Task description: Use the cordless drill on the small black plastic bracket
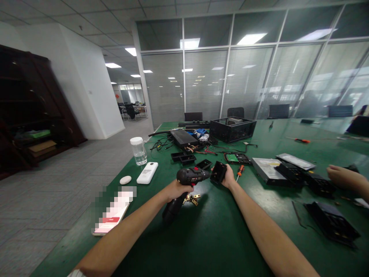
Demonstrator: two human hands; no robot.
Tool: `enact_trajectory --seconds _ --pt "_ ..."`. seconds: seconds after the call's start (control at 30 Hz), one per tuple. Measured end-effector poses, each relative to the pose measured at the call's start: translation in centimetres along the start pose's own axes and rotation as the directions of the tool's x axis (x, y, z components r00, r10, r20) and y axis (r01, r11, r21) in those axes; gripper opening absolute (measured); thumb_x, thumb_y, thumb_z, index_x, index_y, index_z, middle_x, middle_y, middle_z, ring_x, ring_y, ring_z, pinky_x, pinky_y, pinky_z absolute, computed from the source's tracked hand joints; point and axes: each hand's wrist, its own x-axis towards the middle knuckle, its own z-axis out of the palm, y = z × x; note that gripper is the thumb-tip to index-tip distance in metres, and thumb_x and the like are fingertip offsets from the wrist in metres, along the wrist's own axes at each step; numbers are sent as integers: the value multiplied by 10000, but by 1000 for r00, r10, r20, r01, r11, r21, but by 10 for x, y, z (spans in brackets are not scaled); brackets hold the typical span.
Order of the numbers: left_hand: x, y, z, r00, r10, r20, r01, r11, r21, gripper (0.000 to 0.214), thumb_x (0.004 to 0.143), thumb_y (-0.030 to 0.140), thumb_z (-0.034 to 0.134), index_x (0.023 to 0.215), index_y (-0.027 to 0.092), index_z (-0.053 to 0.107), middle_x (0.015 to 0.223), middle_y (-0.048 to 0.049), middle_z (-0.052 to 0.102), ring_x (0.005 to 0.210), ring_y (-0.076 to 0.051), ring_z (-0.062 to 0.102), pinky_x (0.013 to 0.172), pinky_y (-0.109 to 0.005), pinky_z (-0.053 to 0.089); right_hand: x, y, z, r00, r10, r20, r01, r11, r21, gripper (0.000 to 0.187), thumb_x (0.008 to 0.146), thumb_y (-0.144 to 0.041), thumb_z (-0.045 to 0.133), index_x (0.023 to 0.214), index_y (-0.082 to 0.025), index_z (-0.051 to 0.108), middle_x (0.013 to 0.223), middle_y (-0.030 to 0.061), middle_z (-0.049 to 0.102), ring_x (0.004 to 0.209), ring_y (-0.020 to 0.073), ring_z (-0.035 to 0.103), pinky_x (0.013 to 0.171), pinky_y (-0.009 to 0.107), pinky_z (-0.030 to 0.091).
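Note:
My left hand [177, 191] is wrapped round the grip of a black cordless drill [190, 176] with red details. The drill points right, its front end close to a small black plastic box [218, 172]; I cannot tell whether they touch. My right hand [228, 177] holds that box tilted up above the table, fingers round its right side. Below the drill lie several small brass-coloured metal pieces [193, 199]. Similar black boxes [187, 159] rest just beyond the drill. An orange-handled screwdriver [240, 172] lies to the right of my right hand.
On the green table [201, 246] stand a clear jar [138, 152], a white power bank [147, 173] and a phone [115, 211] at left. A black computer case [233, 129] and cables are behind. A silver drive [269, 172] lies right, near another person's hand [340, 175].

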Motion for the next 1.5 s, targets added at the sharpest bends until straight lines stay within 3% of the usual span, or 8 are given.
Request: enact_trajectory --seconds 0.17,0.5,0.8,1.27,1.5 --pt "1 0 0 1000 -12 -8 12 1000 7 142 595 245 573 662 120 555 528 11 513 482 -93 439 481 -225 338 0 -1 2 998 12 -62 -15 999 -46 385 713 -413 276 689 -266 631 782 141 642 714 244 616 607 433 479" --pt "1 -2 -1 1000 27 6 -28 998 49 128 619 239 551 666 120 558 539 7 534 491 -98 455 488 -226 345 0 -1 1 999 33 9 -34 994 105 390 708 -370 276 685 -235 641 778 144 643 710 235 617 619 425 469" --pt "2 -4 -2 999 31 -4 -31 997 65 163 617 257 550 681 110 574 543 -2 537 499 -101 456 497 -230 348 -1 -2 2 999 39 -11 -37 994 106 370 703 -378 284 666 -253 630 762 138 643 700 237 616 631 432 467" --pt "1 -2 -2 1000 17 -5 -17 999 49 151 609 255 555 665 116 557 541 -1 537 494 -101 458 485 -226 348 0 0 1 1000 4 -16 -4 1000 -1 401 702 -398 266 684 -256 641 797 137 643 725 237 617 656 433 473" --pt "-1 1 0 1000 7 3 -7 999 44 140 610 250 554 655 118 556 526 3 532 486 -102 456 488 -230 351 3 2 -3 996 -86 3 86 995 -46 356 708 -395 309 668 -267 639 742 138 647 659 259 613 600 470 466"
